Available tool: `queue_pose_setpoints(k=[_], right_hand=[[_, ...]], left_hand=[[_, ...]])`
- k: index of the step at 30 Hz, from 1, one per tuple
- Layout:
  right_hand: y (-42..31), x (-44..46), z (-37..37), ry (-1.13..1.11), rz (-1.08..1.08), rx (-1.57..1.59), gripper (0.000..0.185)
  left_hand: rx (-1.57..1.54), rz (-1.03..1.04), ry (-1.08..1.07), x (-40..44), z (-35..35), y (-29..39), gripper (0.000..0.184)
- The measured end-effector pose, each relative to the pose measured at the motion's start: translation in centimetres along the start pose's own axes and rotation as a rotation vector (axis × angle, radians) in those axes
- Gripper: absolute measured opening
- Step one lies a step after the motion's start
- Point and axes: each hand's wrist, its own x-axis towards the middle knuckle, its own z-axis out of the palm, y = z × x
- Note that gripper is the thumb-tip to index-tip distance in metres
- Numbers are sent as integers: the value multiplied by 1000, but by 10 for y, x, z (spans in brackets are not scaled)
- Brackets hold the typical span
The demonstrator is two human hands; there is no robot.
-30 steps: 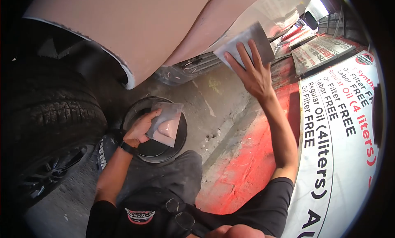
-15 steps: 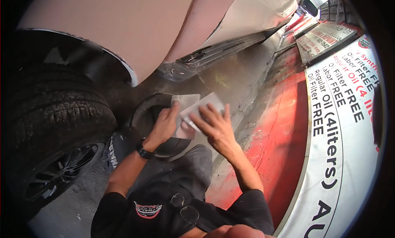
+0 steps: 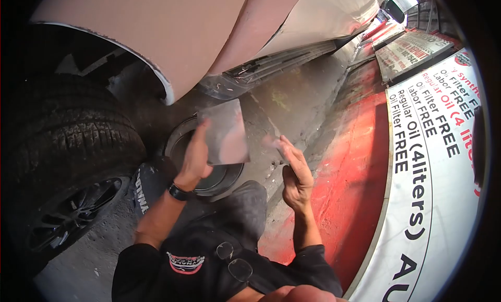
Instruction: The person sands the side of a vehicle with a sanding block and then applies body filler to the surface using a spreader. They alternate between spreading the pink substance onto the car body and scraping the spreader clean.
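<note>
Since half a second ago, the right hand (image 3: 297,174) has drawn away from the left hand (image 3: 195,155), so the two sheets that overlapped then are now apart, and the right one has turned from face-on to nearly edge-on. The left-hand plate (image 3: 233,130) now shows almost its whole face.

Left grip: closed on that plate along its near side, the rest of it jutting out unsupported above the round black tub (image 3: 236,178). Right grip: narrow, seemingly pinched on the thin sheet (image 3: 273,142), a blurred sliver at the fingertips; how firmly, I cannot tell. Both sheets are in the air, below the pinkish car panel (image 3: 151,25) and to the right of the tyre (image 3: 78,140).

A pinkish patch (image 3: 229,146) on the plate is too smeared to tell soft paste from reflection. If it is paste, too steep a tilt could let it slump off the free edge into the tub or onto the concrete ground (image 3: 292,96), where grit would spoil it. Since the plate is held at one side only, a hard press on its far corner could twist it in the fingers. A fast, misjudged return of the right hand could clip the edge or strike the left knuckles
</note>
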Motion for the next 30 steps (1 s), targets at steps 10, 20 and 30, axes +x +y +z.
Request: queue_pose_setpoints(k=[10,20,30], right_hand=[[25,-9,-8,-714,-45,-800,79],[-59,64,-36,-654,-390,-814,47],[-48,80,-32,-920,-408,-970,38]], left_hand=[[12,-273,-135,4,-12,19,42],[363,-497,-377,25,-1,55,32],[343,-361,-253,30,-23,50,35]])
